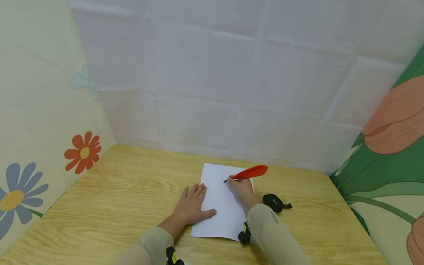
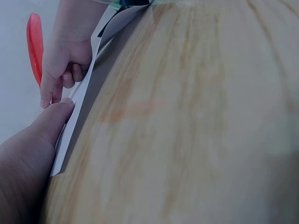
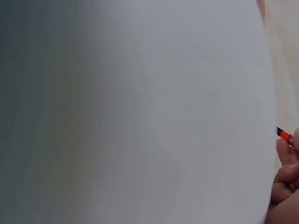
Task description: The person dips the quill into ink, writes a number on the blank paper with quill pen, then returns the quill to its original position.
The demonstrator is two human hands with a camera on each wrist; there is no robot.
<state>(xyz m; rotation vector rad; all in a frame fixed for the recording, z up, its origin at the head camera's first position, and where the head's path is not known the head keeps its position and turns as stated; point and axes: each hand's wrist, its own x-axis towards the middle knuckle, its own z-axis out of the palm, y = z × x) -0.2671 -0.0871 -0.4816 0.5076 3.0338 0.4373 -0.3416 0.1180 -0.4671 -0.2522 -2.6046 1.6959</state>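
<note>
Here | hands: left (image 1: 192, 208) spread, touching paper (image 1: 216, 197); right (image 1: 243, 190) pinching feather pen (image 1: 251, 172) | tip (image 1: 225, 181): head view shows, left wrist hides

I see the left forearm (image 1: 144, 248) slanting inward to the left hand (image 1: 191, 208), which lies palm down, its fingers (image 1: 198, 191) straight and pointing forward, the thumb (image 1: 209, 214) spread toward the other hand. From the opposite side I observe the right forearm (image 1: 278, 235), ending in the right hand (image 1: 243, 190), slightly farther forward, set in a pinch, its outer fingers (image 2: 68, 80) curled inward.
</note>
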